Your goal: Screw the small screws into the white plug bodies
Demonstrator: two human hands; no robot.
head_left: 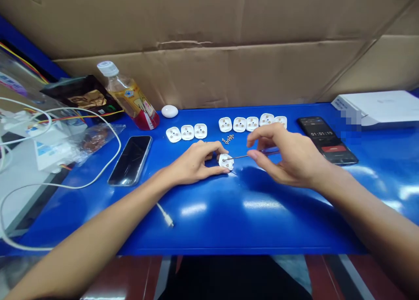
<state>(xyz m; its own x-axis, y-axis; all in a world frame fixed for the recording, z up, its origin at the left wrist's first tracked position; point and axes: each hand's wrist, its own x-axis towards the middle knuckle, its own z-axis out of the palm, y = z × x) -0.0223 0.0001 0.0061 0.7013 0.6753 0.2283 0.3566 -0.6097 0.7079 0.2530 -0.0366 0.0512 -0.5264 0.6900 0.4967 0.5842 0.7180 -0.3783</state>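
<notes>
Between the thumb and fingers of my left hand (199,162) is a small white plastic plug housing (225,161) with metal parts inside, held against the blue table. My right hand (288,158) is closed around a screwdriver (240,157), whose thin shaft points left and whose tip reaches into the housing. Part of the screwdriver's handle is hidden by my fingers. Just beyond the held housing lies a little pile of brass-coloured screws (228,139). Similar white housings (240,124) stand in a row behind it, and another group of three (187,132) sits further left.
A dark phone (130,160) and a drink bottle (132,97) are on the left, near a white cable (166,219) and plastic bags. To the right lie a phone showing a timer (322,138) and a white box (379,105). Cardboard (203,73) walls the back.
</notes>
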